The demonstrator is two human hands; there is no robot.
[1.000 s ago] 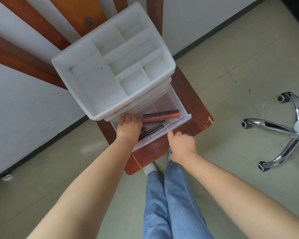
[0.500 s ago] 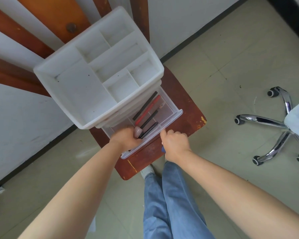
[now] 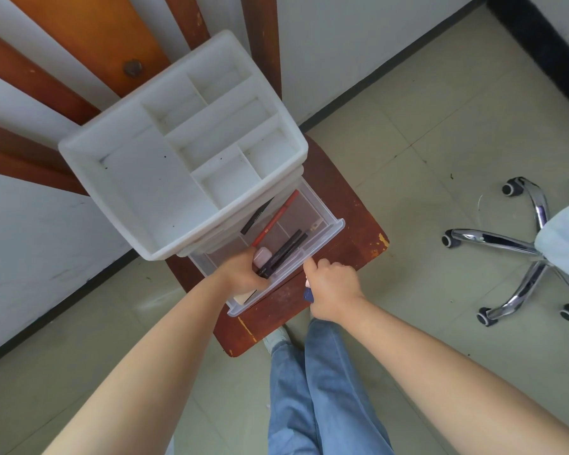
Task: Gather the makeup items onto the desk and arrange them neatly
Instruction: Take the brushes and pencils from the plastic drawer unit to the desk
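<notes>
black pencils (image 3: 284, 254) gripped by left hand (image 3: 243, 274) in drawer (image 3: 326, 239); right hand (image 3: 334, 290) fingers curled, index touching it

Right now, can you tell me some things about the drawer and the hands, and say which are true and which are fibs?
1. The drawer is pulled open. True.
2. The left hand is empty. False: it holds black pens and a pink item.
3. A red pencil lies in the drawer. True.
4. The organizer's top tray is full. False: its compartments look empty.
5. The right hand is inside the drawer. False: it is at the drawer's front.
</notes>
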